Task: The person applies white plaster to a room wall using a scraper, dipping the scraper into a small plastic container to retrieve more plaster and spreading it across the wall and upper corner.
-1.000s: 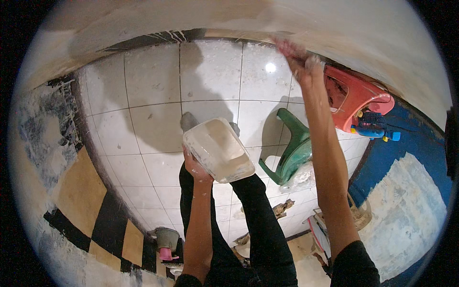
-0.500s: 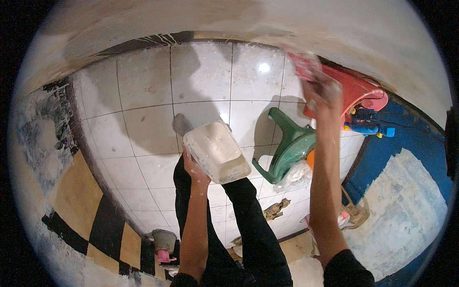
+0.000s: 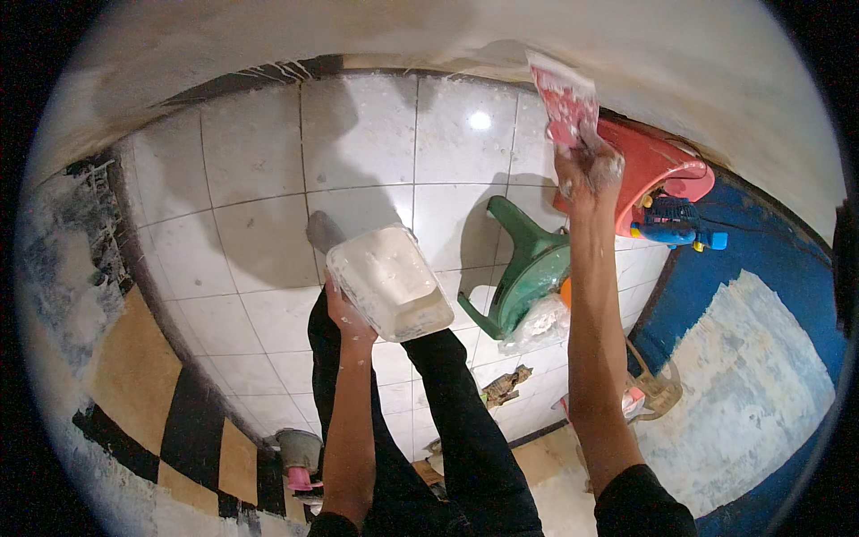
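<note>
My left hand (image 3: 351,313) grips the left side of a white rectangular tub (image 3: 431,315), its fingers partly hidden beneath it. Pale, creamy paste (image 3: 394,266) lies in the tub. Out at the upper right, my right hand (image 3: 588,167) is closed round the near end of a red putty knife (image 3: 571,106) smeared with white paste. The blade's far edge is at the plastered wall (image 3: 447,34); whether it touches I cannot tell. White smears mark the fingers and wrist of that hand.
A green plastic stool (image 3: 528,268) with a clear plastic bag (image 3: 539,324) stands right of the tub. Beyond my right forearm are a red plastic chair (image 3: 640,166) and a blue toy (image 3: 671,228). A grey bucket (image 3: 298,447) sits at lower left on the tiled floor (image 3: 255,233).
The putty knife, blurred by motion before, now shows sharply, its blade further up toward the wall. The tub and most of the scene have shifted slightly left in view.
</note>
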A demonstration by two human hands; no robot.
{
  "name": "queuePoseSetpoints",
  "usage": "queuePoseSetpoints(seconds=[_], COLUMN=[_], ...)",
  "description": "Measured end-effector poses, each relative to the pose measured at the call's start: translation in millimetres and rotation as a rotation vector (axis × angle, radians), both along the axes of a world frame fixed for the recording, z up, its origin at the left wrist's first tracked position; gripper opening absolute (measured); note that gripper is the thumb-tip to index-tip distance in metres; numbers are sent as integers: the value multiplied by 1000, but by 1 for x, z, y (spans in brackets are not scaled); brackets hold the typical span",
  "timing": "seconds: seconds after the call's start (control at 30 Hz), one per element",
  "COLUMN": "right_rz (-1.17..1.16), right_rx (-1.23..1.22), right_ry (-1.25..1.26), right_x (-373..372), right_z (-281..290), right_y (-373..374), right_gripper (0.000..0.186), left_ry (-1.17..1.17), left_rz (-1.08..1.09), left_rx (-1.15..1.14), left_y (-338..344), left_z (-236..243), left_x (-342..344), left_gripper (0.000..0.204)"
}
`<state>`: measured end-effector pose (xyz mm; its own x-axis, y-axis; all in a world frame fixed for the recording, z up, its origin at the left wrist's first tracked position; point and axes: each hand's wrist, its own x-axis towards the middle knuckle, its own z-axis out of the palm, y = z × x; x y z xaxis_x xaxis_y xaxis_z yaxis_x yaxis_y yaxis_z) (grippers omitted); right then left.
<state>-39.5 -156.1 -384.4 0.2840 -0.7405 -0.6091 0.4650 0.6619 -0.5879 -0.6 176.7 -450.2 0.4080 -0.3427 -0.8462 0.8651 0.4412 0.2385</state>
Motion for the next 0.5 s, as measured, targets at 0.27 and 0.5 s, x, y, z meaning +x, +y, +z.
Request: queuePoseSetpoints(seconds=[0.27, 0.5], right_rz=[571, 80], right_rx=[-128, -36], right_ry=[-535, 134], right_x=[-8, 25], right_z=[-97, 31], right_y=[-73, -40], right_gripper=[19, 23], left_ry=[-43, -49], left_rz=[-39, -82], left_rx=[-61, -1], left_y=[-14, -13], left_z=[-1, 7], left_x=[3, -1], left_gripper=[52, 49])
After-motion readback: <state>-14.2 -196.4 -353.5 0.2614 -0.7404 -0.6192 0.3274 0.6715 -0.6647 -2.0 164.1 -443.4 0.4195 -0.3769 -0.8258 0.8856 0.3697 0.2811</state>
